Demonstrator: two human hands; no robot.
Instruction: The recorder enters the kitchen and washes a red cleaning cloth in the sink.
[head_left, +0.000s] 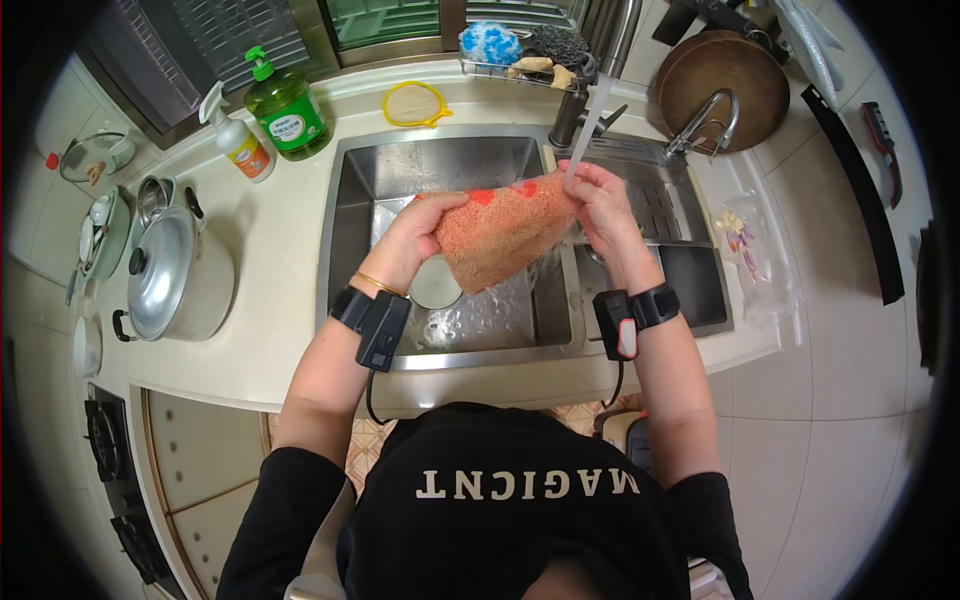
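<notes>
A wet orange-pink cleaning cloth (510, 229) with brighter red patches along its top edge hangs spread over the stainless steel sink (457, 361). My left hand (411, 232) grips its left end, thumb on top. At the upper right corner, my right hand (602, 202) pinches the cloth. A stream of water (589, 127) from the faucet (568, 116) falls onto that corner by my right fingers. Below the cloth, a pale round dish (435, 283) lies in the left basin, partly covered by the cloth. Its full shape is hidden.
A lidded aluminium pot (176, 274) stands on the left counter. Behind it are a spray bottle (238, 142) and a green pump bottle (287, 112). A wire rack (487, 73) holds scrubbers behind the sink. Right of the sink lies a plastic bag (757, 262) with garlic-like pieces.
</notes>
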